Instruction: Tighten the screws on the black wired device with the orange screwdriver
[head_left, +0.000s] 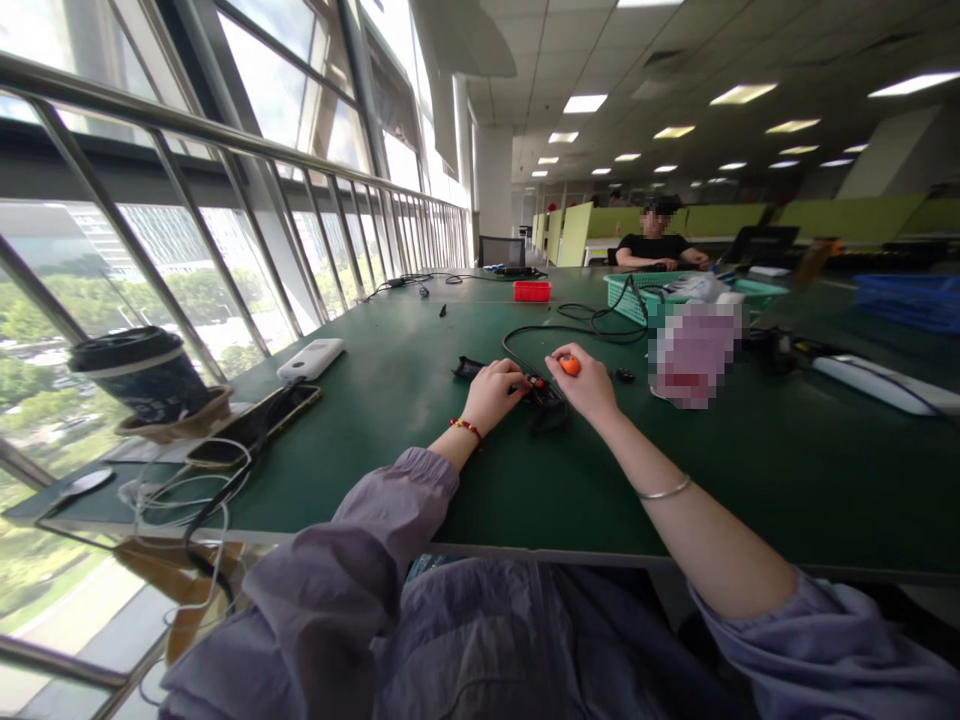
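My right hand (591, 388) is closed round a screwdriver, its rounded orange handle (570, 366) showing at the top of the fist; the tip is hidden. Just left of it, my left hand (491, 393) has its fingers closed on a black corded device (547, 392) lying on the table, with a bit of red showing on it. A curved black casing piece (468, 368) juts out beyond the left fingers. From the device a black cable (517, 335) loops away toward the back right. To the right of my right hand lies a small black part (624, 375).
A green table (390, 430) carries a small red tray (532, 291), a green basket (626, 300) of items and a blue basket (907, 303). At left are a cup (146, 375), a white box-shaped object (311, 358) and cables. A person (656, 240) sits across the table.
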